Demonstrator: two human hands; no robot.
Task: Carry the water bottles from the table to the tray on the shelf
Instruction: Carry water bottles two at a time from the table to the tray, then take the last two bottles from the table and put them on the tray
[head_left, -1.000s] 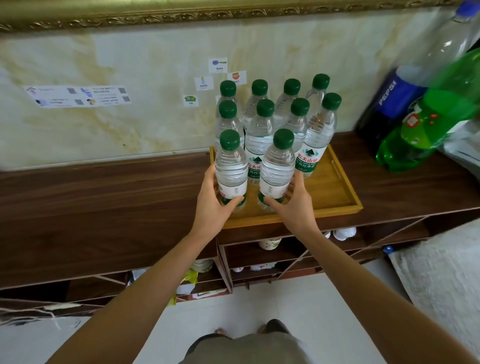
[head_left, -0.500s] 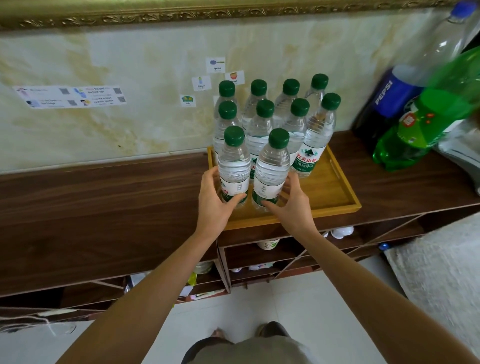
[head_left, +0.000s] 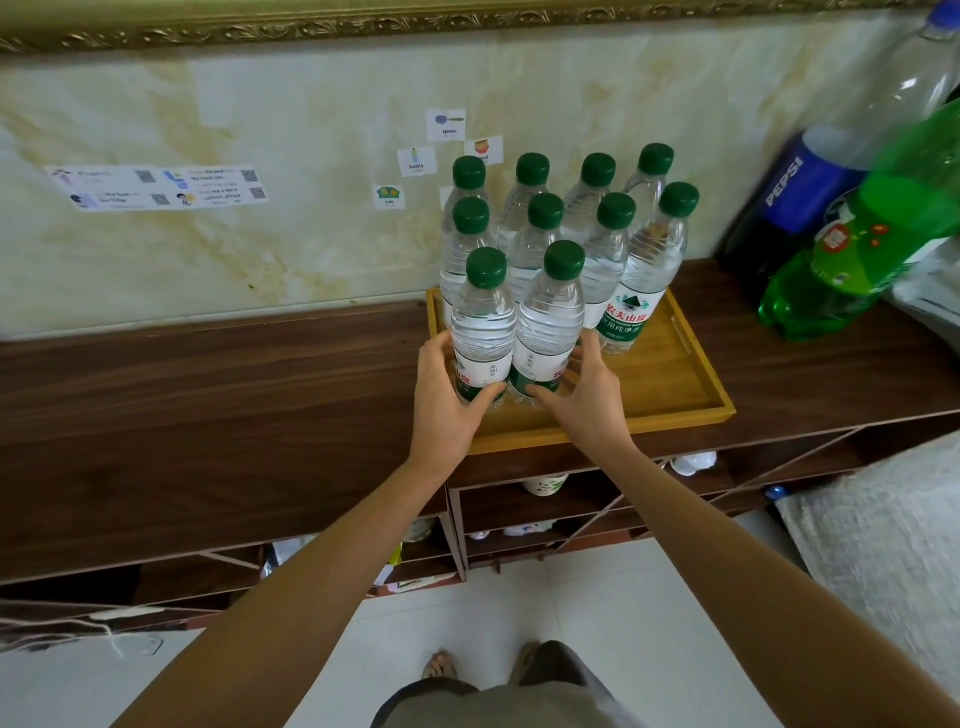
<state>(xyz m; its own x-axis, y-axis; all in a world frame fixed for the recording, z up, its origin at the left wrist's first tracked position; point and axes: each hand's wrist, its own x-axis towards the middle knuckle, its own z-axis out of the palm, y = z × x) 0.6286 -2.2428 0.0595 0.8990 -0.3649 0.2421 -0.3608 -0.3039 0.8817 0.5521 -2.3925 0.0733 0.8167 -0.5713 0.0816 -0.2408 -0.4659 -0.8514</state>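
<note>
**newbie_stacker:** Clear plastic water bottles with dark green caps, ten of them on the shallow wooden tray (head_left: 675, 395) on the dark brown shelf (head_left: 208, 395). Two rows of four sit at the back, and the front pair is in hand. How would you finish this placement cleanly?

**shelf_guy:** Looks like the set-down step to me. The left hand (head_left: 441, 395) wraps the front-left bottle (head_left: 483, 322) low down, thumb across the label, fingers curled round its far side. The right hand (head_left: 582, 395) does the same on the front-right bottle (head_left: 548, 317). Both bottles stand upright, touching each other, just in front of the second row. Can't tell if the bases are fully down on the tray floor, the hands hide them.

**newbie_stacker:** So just let go?

**shelf_guy:** I'd feel both bases flat first, then uncurl the fingers outward, not back, so nothing tips. That low grip is good for steadiness. Watch the tall Pepsi bottle (head_left: 810, 171) and the green soda bottle (head_left: 857, 244) leaning at the right; keep that elbow in.
</note>
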